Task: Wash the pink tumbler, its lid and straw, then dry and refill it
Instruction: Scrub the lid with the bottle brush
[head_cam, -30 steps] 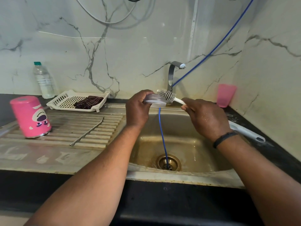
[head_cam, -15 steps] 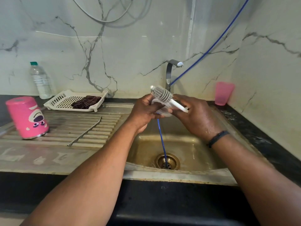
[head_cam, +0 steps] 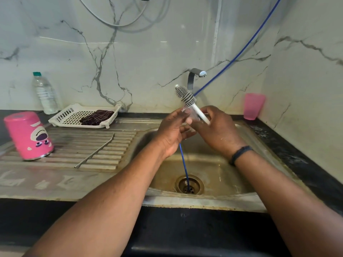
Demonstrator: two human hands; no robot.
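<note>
Over the sink (head_cam: pixel 219 199), the left hand (head_cam: pixel 171 132) pinches the clear lid (head_cam: pixel 189 115), presenting it for scrubbing. The right hand (head_cam: pixel 217 127) grips the brush (head_cam: pixel 185 96), bristles raised. Far left, the pink tumbler (head_cam: pixel 27 135) drains upside down beside the straw (head_cam: pixel 95 150).

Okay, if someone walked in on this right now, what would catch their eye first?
Probably the two hands over the sink: the right hand grips a grey bristle brush pointing up toward the tap, and the left hand holds the clear lid against it. Next, the pink tumbler standing upside down on the draining board at far left.
</note>
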